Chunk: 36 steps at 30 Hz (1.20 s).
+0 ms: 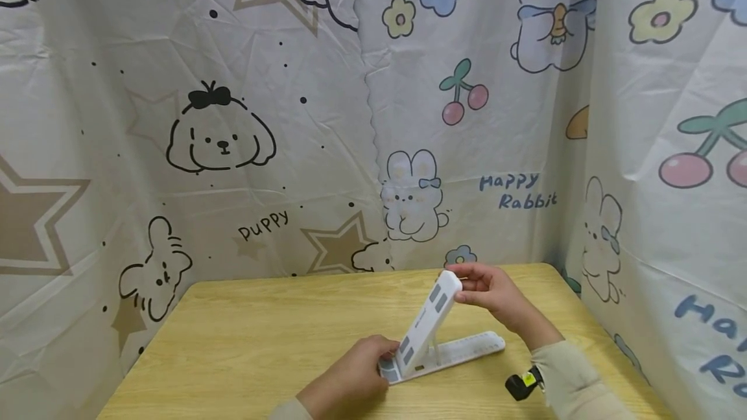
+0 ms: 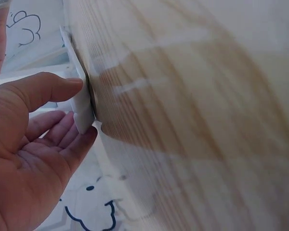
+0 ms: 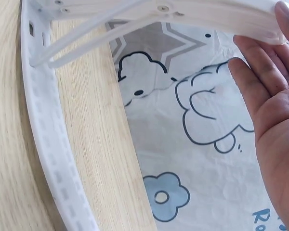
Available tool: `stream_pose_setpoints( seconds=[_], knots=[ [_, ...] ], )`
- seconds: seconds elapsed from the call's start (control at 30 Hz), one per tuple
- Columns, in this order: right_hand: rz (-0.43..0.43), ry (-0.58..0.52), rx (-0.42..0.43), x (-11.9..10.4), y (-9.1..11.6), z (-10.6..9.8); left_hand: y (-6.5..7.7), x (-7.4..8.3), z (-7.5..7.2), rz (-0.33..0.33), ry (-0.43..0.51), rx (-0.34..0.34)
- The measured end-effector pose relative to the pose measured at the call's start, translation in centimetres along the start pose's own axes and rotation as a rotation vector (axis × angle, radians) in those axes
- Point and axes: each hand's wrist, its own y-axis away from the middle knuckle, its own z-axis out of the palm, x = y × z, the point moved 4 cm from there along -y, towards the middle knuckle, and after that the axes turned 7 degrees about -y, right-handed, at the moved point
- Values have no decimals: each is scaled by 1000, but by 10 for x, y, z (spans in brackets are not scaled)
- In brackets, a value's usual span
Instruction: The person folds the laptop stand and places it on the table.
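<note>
Stand (image 1: 428,323) in a V, both hands on it

So the stand is on the table (image 1: 262,323), right of the table's middle. Left hand (image 1: 362,368) pinches the hinge end, on the table's near side, I'd guess to keep the base from sliding. Right hand (image 1: 496,290) has a narrow pinch on the tip of the raised arm, up above the table, probably because that end gives the most leverage for tilting.

Head view gets the whole V plus the grey pads (image 1: 440,303), but hides most of the left fingers. Left wrist view sorts that: thumb on one side of the stand, fingertip on the other. Right wrist view shows the two rods (image 3: 86,32) meeting the base clearly, plus some screws (image 3: 163,8). Can't tell if the rods are locked.
</note>
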Motion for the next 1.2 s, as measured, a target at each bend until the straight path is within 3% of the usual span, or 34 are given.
stream_pose_setpoints(
  seconds=[0.43, 0.57, 0.77, 0.97, 1.2],
  knots=[
    [19, -34, -25, 0, -8, 25, 10, -27, -16, -1, -44, 7],
    [24, -23, -35, 2, -7, 24, 10, -29, -17, -1, -51, -18],
    [31, 12, -54, -1, -5, 23, 10, -29, -18, -57, -20, -23],
    [15, 104, -67, -2, -1, 17, 4, -16, -22, -92, 89, 53],
    [0, 299, -36, 12, 6, 0, -7, 20, -39, -35, 97, 210]
  ],
)
